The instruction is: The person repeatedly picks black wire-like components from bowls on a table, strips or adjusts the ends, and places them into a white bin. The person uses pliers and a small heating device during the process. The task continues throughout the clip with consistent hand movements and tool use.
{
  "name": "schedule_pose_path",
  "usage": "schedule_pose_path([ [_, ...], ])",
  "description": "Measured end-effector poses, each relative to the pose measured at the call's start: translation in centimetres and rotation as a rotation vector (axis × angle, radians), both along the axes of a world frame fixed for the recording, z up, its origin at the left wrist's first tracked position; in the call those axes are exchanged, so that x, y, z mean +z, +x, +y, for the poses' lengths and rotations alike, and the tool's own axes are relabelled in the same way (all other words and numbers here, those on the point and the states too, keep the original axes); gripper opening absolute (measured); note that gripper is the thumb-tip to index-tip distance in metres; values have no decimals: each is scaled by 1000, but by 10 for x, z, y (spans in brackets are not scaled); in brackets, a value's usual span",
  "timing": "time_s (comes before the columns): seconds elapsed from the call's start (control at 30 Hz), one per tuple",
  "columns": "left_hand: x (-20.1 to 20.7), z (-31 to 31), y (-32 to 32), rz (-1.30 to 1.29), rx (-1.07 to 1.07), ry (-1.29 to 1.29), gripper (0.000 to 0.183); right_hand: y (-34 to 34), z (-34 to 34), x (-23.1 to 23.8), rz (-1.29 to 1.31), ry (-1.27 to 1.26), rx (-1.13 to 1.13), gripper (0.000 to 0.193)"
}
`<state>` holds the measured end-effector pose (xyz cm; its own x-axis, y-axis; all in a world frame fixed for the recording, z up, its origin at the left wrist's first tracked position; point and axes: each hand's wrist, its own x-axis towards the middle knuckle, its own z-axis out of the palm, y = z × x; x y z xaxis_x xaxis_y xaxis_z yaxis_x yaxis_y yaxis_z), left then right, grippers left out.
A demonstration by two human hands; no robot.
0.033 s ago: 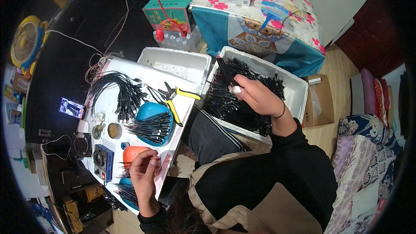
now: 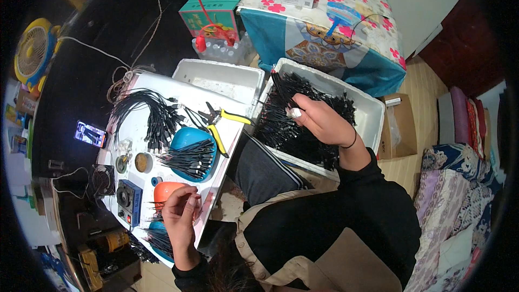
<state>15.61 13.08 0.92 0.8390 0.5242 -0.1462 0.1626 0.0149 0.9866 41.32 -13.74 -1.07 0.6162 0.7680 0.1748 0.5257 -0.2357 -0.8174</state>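
My right hand [image 2: 321, 123] is closed on a bundle of black cables [image 2: 281, 89] over the white foam box, with a white wrap on one digit. More loose black cables [image 2: 324, 154] fill that box below the hand. My left hand [image 2: 179, 219] hovers at the near edge of the white work table [image 2: 208, 205], beside an orange bowl [image 2: 166, 190]. Its fingers are loosely bent, thumb apart, and nothing shows between them. Short black cables with metal plugs [image 2: 189, 159] lie in a blue bowl [image 2: 186, 136] on the table.
Yellow-handled pliers [image 2: 219, 140] lie by the blue bowl. Further left are a cable bundle [image 2: 143, 103], a small blue device with a dial [image 2: 128, 203] and a lit phone [image 2: 90, 134]. A second foam box [image 2: 216, 78] stands behind, near a cloth-covered table [image 2: 319, 38].
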Motion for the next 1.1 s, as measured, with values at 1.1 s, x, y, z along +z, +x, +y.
schedule_pose_path([
  [1.1,6,-3,-67,-716,118,-498,16,-134,197,63,-61,548,824,21],
])
